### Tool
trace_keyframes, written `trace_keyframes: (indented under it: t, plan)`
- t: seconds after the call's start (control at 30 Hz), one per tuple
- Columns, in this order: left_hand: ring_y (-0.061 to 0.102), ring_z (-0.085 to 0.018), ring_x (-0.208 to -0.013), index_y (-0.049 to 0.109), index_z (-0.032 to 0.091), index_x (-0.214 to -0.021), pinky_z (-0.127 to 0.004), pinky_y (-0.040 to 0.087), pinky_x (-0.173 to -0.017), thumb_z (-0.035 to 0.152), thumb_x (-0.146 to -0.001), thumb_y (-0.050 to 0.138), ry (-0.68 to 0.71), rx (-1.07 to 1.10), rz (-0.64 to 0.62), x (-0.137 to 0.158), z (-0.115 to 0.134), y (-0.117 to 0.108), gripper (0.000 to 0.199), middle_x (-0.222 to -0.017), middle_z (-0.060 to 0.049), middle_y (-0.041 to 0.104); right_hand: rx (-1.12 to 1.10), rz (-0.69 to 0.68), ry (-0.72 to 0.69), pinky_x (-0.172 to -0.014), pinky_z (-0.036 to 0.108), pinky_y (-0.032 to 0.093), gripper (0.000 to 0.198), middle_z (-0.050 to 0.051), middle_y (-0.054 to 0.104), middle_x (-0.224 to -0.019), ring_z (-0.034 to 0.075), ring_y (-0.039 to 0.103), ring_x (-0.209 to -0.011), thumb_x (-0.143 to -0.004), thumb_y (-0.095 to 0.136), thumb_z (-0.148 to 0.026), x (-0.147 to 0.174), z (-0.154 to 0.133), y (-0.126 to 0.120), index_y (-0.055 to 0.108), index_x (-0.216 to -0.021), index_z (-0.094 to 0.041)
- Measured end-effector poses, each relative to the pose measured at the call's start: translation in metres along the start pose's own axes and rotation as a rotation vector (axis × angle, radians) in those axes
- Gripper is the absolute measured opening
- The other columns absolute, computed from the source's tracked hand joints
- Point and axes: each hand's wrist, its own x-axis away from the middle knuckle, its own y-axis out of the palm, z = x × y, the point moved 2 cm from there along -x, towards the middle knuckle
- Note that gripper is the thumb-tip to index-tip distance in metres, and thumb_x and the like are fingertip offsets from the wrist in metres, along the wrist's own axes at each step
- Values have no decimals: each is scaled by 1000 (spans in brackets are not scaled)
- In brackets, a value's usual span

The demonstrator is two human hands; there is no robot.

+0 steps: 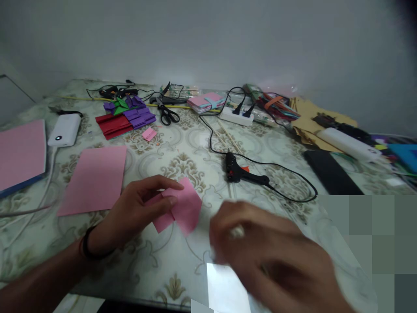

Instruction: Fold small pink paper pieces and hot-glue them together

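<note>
My left hand [146,200] is closed on a folded pink paper [189,206], thumb on top, just above the patterned tabletop. The paper has angled corners, and a smaller flap shows at its lower left. To the right, my right hand [257,243] is blurred by motion, its fingers curled in toward the thumb and apart from the paper. Whether anything is pinched there is hidden. A flat pink sheet [97,178] lies left of my left hand. Beyond my right hand lies a black glue gun [244,171] with its cord looping around it.
At the back are folded red papers [114,125], purple papers [140,116], black scissors [167,115] and a white power strip [236,116]. Left stand a white power bank [65,130] and a pink stack [22,152]. A dark slab [332,171] lies right.
</note>
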Motion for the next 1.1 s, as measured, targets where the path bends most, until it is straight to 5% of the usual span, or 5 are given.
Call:
trace_keyframes:
  t: [0.13,0.3,0.53,0.9,1.1]
  plan:
    - [57,-13,-72,79,24,-106,-22,43,-63,33,-85,80,-6,115,-29,0,1,-2,23,-86,0,73,371,126,-125,-85,31,58,30,5,68,-106,17,69,-98,-93,61,-4,-18,27,-6,76,-109,-25]
    - [68,-19,-96,81,25,-105,-27,52,-84,25,-82,81,28,172,-78,0,5,-3,22,-103,-1,79,128,-3,-27,-83,30,58,31,4,73,-104,17,70,-94,-93,75,-14,-21,45,-6,79,-118,-31]
    - [72,-20,-94,81,24,-105,-28,56,-80,20,-81,75,31,43,-152,0,9,2,24,-101,-2,80,-48,-167,15,-76,29,56,23,3,79,-99,17,74,-88,-92,80,-32,-22,54,0,83,-115,-35]
    - [69,-14,-80,79,26,-105,-22,51,-71,23,-95,65,147,-142,-166,6,9,7,18,-89,3,79,17,-72,129,-79,29,53,3,1,79,-89,16,71,-83,-93,79,-28,-20,56,8,78,-93,-25]
    - [68,-13,-77,80,26,-109,-21,49,-65,25,-99,61,154,-127,-137,8,9,6,21,-92,1,80,-267,97,375,-71,27,49,33,-5,62,-81,13,60,-75,-86,85,-31,-13,66,17,60,-107,-27]
